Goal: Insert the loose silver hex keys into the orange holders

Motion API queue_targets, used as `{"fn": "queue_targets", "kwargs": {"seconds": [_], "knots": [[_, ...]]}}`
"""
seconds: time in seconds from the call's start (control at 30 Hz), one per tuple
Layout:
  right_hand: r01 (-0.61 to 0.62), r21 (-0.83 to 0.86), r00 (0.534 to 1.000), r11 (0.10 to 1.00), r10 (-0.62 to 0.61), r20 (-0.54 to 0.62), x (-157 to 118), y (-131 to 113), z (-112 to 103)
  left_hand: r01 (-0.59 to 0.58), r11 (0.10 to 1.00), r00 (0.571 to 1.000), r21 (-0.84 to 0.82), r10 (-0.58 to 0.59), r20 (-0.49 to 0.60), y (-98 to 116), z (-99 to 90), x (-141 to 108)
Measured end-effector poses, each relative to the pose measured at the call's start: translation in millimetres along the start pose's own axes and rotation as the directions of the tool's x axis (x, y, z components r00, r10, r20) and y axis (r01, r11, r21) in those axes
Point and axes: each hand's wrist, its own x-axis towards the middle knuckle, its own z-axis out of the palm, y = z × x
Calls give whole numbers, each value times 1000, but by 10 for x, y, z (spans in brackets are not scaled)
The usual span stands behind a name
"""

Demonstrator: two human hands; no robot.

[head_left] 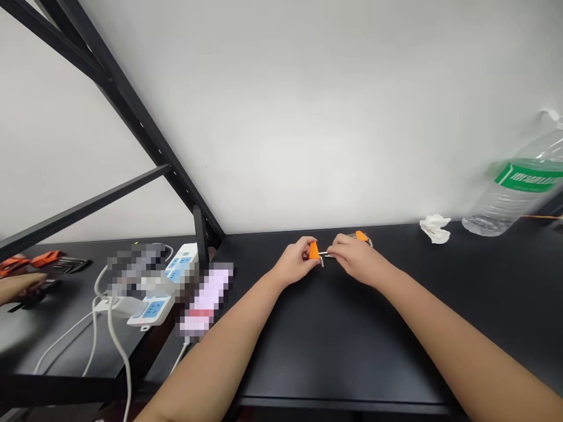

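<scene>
My left hand [300,261] grips a small orange hex key holder [314,251] just above the black tabletop. A short bent metal end [322,262] pokes out below it. My right hand [354,257] is closed in a pinch on a thin metal hex key [324,254], whose other end reaches to the orange holder. Behind my right hand lies a second orange holder [361,236] with several metal keys in it, partly hidden by the fingers.
A crumpled white tissue [435,227] and a large clear bottle with a green label [514,184] are at the right. To my left are a phone [207,299], a white power strip [182,264] with cables and a black metal frame [149,138]. Another person's hand [26,284] is at far left beside orange tools [46,258].
</scene>
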Motion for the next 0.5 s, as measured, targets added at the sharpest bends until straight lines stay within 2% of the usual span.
{"fn": "queue_targets", "kwargs": {"seconds": [0.1,0.17,0.23,0.3,0.33,0.37,0.4,0.43,0.5], "knots": [[-2,124,1000,992,2,4,24,-67,50,-54,999,998,-8,54,9,21,13,-9],[-84,271,996,959,86,4,56,-80,134,-92,995,995,-24,92,25,50,15,-16],[-209,470,977,858,201,67,92,-68,244,-123,992,991,2,123,46,81,15,-24],[-312,642,948,701,275,160,122,-41,343,-137,989,989,52,134,63,104,12,-31],[-342,687,937,641,293,192,131,-25,374,-136,988,989,75,131,70,109,9,-34],[-359,698,929,620,309,203,135,-7,387,-132,987,990,97,125,72,110,6,-36],[-363,669,927,649,324,189,133,13,382,-125,985,991,120,117,70,106,2,-37],[-354,598,932,719,329,155,125,36,359,-118,982,992,147,110,64,96,-2,-37],[-304,354,952,884,295,80,96,87,280,-97,974,995,203,90,46,67,-12,-32]]}}
